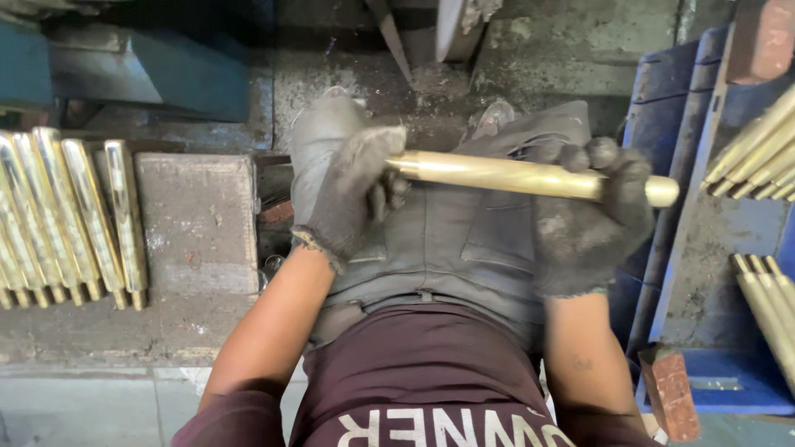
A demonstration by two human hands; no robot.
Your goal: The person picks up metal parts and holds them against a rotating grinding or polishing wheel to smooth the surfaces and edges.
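A long brass rod (pixel 505 175) lies level across my lap, held at both ends. My left hand (pixel 344 186), in a dirty grey glove, is closed around the rod's left end. My right hand (pixel 592 211), in a dark worn glove, grips the rod near its right end, whose tip (pixel 662 191) sticks out past the glove. Grey trousers and a maroon shirt fill the frame below the rod.
Several polished brass rods (pixel 66 215) lie side by side on the left, beside a grey stone block (pixel 197 222). More brass rods (pixel 758 149) rest on a blue tray (pixel 704 248) at the right, with a brick (pixel 671 393) at its near corner. Dusty concrete floor lies ahead.
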